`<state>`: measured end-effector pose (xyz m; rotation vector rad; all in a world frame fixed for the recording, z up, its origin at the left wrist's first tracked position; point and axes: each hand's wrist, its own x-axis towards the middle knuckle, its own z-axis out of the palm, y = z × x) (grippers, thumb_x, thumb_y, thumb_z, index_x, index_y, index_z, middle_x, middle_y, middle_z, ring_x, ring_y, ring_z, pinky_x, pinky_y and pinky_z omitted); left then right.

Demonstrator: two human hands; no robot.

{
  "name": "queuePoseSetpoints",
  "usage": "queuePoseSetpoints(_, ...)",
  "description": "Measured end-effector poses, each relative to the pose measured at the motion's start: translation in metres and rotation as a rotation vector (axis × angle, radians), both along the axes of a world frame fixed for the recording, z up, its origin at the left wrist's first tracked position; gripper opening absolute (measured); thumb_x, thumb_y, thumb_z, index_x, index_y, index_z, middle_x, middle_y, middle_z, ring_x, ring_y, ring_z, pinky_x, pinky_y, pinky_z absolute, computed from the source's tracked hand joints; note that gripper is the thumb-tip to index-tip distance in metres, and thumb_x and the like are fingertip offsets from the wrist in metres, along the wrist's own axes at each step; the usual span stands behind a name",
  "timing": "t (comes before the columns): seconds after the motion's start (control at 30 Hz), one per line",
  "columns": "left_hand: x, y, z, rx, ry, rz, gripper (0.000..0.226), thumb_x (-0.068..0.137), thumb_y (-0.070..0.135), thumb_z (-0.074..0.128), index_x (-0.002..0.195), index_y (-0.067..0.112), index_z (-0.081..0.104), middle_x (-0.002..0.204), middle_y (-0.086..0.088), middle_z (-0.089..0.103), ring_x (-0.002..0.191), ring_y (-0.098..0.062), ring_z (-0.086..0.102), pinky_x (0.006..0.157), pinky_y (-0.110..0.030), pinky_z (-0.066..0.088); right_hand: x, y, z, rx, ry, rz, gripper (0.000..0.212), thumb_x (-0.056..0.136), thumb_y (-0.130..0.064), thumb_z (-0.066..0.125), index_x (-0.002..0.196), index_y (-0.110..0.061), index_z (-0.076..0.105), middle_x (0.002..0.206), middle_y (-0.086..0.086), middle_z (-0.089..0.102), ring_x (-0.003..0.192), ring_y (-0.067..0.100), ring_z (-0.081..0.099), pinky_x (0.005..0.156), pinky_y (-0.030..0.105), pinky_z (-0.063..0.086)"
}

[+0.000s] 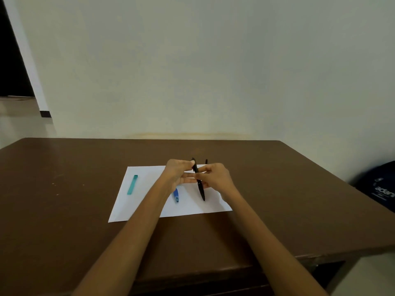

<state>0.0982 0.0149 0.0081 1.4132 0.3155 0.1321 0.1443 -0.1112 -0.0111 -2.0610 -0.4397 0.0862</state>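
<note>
Person seen through own head camera; only the two arms show. Left forearm [136,227] and right forearm [263,229] are bare along their whole visible length, from the lower frame edge up to the wrists. Both are long, slim and even in outline. They look broad near the camera and taper toward the wrists, stretched by the wide-angle lens. Skin surface reads smooth at this resolution. Left hand [178,174] and right hand [215,178] are likewise bare, with slender fingers and faintly defined knuckles. One nail on the left thumb [193,161] catches light. Finger detail is small and soft here; right-hand nails cannot be made out.
</note>
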Motion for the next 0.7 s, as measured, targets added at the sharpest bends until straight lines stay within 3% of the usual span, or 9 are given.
queuePoseSetpoints(0.13, 0.007, 0.005, 0.001, -0.012, -0.044, 0.105, 0.039, 0.096, 0.021, 0.049, 0.129, 0.0, 0.046, 0.127, -0.016, 0.054, 0.107, -0.029, 0.056, 0.086, -0.035, 0.049, 0.014, 0.0, -0.004, -0.077, 0.041, -0.104, 0.016, 0.08, -0.02, 0.073, 0.091, -0.009, 0.073, 0.077, 0.001, 0.07, 0.058, 0.007, 0.063, 0.057, 0.016, 0.052)
queuePoseSetpoints(0.23, 0.011, 0.009, -0.001, -0.081, -0.016, 0.087, 0.048, 0.1, 0.029, 0.039, 0.139, 0.001, 0.035, 0.137, -0.018, 0.047, 0.122, -0.033, 0.049, 0.104, -0.039, 0.037, 0.021, 0.007, -0.003, -0.182, 0.028, -0.123, 0.02, 0.079, -0.019, 0.073, 0.087, -0.001, 0.074, 0.078, 0.01, 0.072, 0.061, 0.016, 0.065, 0.072, 0.031, 0.059)
queuePoseSetpoints(0.33, 0.011, 0.004, -0.003, -0.129, 0.028, 0.015, 0.06, 0.099, 0.039, 0.034, 0.142, -0.002, 0.026, 0.141, -0.023, 0.04, 0.127, -0.037, 0.043, 0.107, -0.042, 0.034, 0.023, 0.012, -0.002, -0.239, -0.019, -0.127, 0.022, 0.078, -0.02, 0.072, 0.083, 0.002, 0.073, 0.082, 0.016, 0.073, 0.065, 0.02, 0.065, 0.08, 0.038, 0.058)
queuePoseSetpoints(0.5, 0.012, 0.002, -0.006, -0.154, 0.045, 0.013, 0.063, 0.099, 0.042, 0.032, 0.144, -0.001, 0.02, 0.144, -0.027, 0.033, 0.129, -0.038, 0.041, 0.109, -0.041, 0.034, 0.02, 0.011, -0.004, -0.221, -0.03, -0.144, 0.02, 0.081, -0.024, 0.072, 0.085, -0.004, 0.073, 0.077, 0.01, 0.072, 0.054, 0.013, 0.06, 0.076, 0.03, 0.058)
queuePoseSetpoints(0.6, 0.01, 0.001, -0.003, -0.149, 0.045, 0.009, 0.061, 0.1, 0.04, 0.031, 0.143, -0.003, 0.022, 0.143, -0.026, 0.036, 0.129, -0.037, 0.041, 0.109, -0.041, 0.034, 0.018, 0.01, -0.004, -0.198, -0.026, -0.15, 0.023, 0.082, -0.026, 0.071, 0.082, -0.004, 0.073, 0.068, 0.007, 0.066, 0.05, 0.011, 0.057, 0.075, 0.03, 0.058)
queuePoseSetpoints(0.7, 0.002, 0.002, 0.002, -0.101, -0.001, 0.057, 0.052, 0.101, 0.033, 0.032, 0.14, -0.001, 0.032, 0.14, -0.021, 0.043, 0.126, -0.033, 0.046, 0.108, -0.039, 0.036, 0.013, 0.009, 0.0, -0.147, -0.07, -0.168, 0.024, 0.085, -0.028, 0.068, 0.082, -0.005, 0.073, 0.073, 0.009, 0.067, 0.055, 0.014, 0.057, 0.07, 0.031, 0.056)
